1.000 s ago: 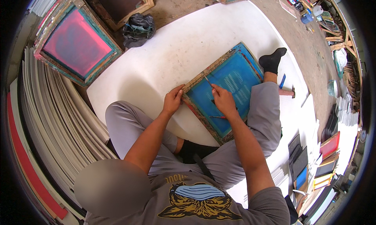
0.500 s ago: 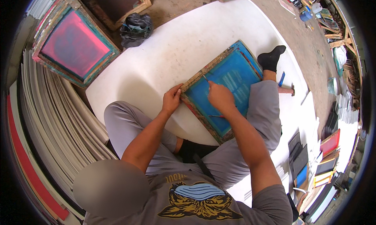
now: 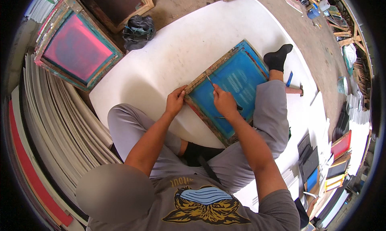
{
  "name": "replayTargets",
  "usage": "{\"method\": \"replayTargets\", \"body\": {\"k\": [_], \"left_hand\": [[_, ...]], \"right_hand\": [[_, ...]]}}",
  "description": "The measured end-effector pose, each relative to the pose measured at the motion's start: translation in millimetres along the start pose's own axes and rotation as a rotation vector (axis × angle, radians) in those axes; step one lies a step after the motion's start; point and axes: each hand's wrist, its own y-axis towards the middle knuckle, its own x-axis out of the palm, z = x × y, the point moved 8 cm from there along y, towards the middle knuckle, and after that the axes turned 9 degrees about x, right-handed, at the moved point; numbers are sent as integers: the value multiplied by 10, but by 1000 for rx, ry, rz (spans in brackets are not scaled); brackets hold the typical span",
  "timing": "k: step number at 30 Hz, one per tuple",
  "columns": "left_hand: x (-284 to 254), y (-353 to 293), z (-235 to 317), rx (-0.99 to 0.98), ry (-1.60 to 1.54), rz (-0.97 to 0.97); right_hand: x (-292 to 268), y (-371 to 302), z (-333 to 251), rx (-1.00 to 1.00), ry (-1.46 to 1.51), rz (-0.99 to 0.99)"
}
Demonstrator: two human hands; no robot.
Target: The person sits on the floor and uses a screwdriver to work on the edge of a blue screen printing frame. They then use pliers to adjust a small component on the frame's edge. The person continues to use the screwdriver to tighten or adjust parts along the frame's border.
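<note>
A wooden screen-printing frame (image 3: 196,84) with blue mesh (image 3: 229,72) lies tilted across the white board between my legs. My left hand (image 3: 175,100) grips its left corner, thumb and fingers closed on the wood. Over the mesh, my right hand (image 3: 225,103) is closed around a screwdriver (image 3: 210,81). The thin metal shaft points up-left, its tip at the frame's upper-left rail; most of the handle is hidden in my fingers. Another thin tool (image 3: 219,117) lies on the mesh by my right wrist, partly covered.
Beyond my right knee lie a hammer (image 3: 295,91) and a blue-handled tool (image 3: 289,79). A black plastic bag (image 3: 138,31) sits at the white board's (image 3: 177,42) far-left edge. A pink-meshed frame (image 3: 78,48) leans at left, above stacked sheets (image 3: 60,98).
My right hand has drawn slightly back toward me and left, and more of the screwdriver's shaft shows. My left hand keeps its hold on the frame's corner.
</note>
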Motion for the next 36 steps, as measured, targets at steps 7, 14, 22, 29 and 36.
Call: {"method": "replayTargets", "body": {"k": [7, 14, 22, 29, 36], "left_hand": [[-63, -30, -95, 12, -81, 17], [-49, -22, 40, 59, -66, -18], [-17, -23, -56, 5, -189, -21], [-80, -21, 60, 110, -54, 8], [-69, -22, 46, 58, 12, 17]], "right_hand": [[109, -140, 142, 640, 857, -432], [-304, 51, 10, -18, 237, 90], [-362, 31, -118, 190, 90, -129], [-418, 30, -455, 192, -288, -156], [-400, 92, -428, 185, -185, -213]]}}
